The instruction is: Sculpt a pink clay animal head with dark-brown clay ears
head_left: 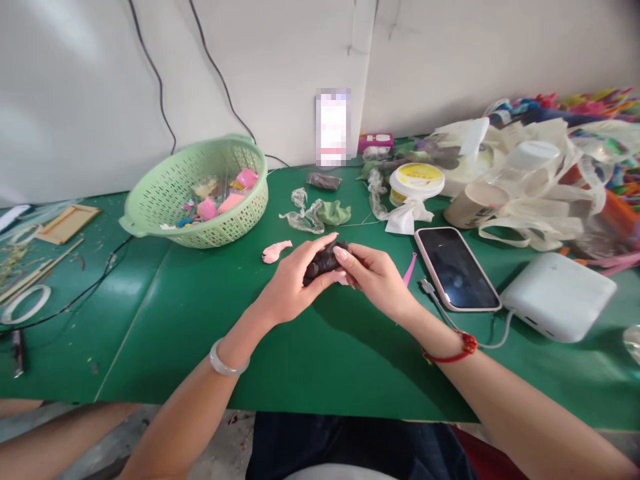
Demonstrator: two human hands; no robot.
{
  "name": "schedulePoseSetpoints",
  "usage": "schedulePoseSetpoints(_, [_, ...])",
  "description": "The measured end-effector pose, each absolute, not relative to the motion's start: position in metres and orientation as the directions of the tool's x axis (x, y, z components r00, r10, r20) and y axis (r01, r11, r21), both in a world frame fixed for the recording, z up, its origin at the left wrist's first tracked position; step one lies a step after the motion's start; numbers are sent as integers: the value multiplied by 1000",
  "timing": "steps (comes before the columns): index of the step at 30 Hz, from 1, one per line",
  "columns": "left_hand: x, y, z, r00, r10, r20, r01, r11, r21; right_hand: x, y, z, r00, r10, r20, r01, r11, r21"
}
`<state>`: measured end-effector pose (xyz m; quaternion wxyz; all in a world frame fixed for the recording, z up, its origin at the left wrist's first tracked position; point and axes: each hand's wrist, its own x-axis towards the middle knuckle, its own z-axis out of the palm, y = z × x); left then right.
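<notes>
Both hands close around a lumpy black piece of soft clay [320,263] above the green table. My left hand [293,280] cups it from the left, fingers over the far side and thumb along the near side. From the right, my right hand [374,275] presses its thumb onto the top; its other fingers are partly hidden. A bit of something pale pink shows under the right fingers. Just left of the hands lies a pink clay piece [276,251] with a thin tail. Beyond them are a green clay lump [335,212] and crumpled clear plastic wrap [306,217].
A light green basket [195,235] with colourful scraps stands at the back left. To the right are a pink tool [410,269], a phone [457,269], a white charger box [559,297], a yellow-lidded tub [417,181] and plastic bags. Another phone [333,127] leans against the wall.
</notes>
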<state>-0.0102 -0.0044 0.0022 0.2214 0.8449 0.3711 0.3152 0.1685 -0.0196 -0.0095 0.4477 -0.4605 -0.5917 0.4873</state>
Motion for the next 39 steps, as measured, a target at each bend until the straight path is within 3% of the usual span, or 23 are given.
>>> schedulePoseSetpoints(4, [-8,-10,3,573,770,280,452,-582,676,170,-22,-7,-182,969,165,212,203,-956])
schedulePoseSetpoints(7, [-7,-10,2,563,762,321,428,-601,675,171,-22,-3,-208,959,190,180,228,-957])
schedulePoseSetpoints(12, [-7,-4,2,516,720,463,467,-690,553,169,-21,3,-202,971,129,52,143,-988])
schedulePoseSetpoints(15, [-13,3,3,504,718,480,481,-695,535,170,-19,7,-219,975,43,-145,11,-989])
schedulePoseSetpoints(18, [-30,16,2,314,776,548,507,-625,594,180,-14,12,-134,991,-5,-348,-51,-936])
schedulePoseSetpoints(21, [-54,33,1,40,819,572,545,-498,675,195,-7,16,-12,999,-33,-426,-35,-904])
schedulePoseSetpoints(23, [-66,41,2,45,868,495,680,-390,622,199,-4,15,-51,997,-52,-486,-70,-871])
schedulePoseSetpoints(26, [-75,44,3,127,935,331,899,-249,359,195,-6,13,-176,979,-99,-534,-179,-826])
schedulePoseSetpoints(28, [-76,44,0,134,959,251,960,-189,208,189,-9,11,-231,962,-148,-547,-254,-798])
schedulePoseSetpoints(30, [-76,44,-3,136,964,229,974,-173,149,184,-12,10,-289,935,-204,-573,-340,-746])
schedulePoseSetpoints(34, [-72,46,-8,221,898,379,945,-294,144,178,-13,7,-386,876,-290,-597,-477,-645])
schedulePoseSetpoints(39, [-63,40,1,293,753,589,873,-462,157,177,-13,3,-410,858,-311,-568,-506,-649])
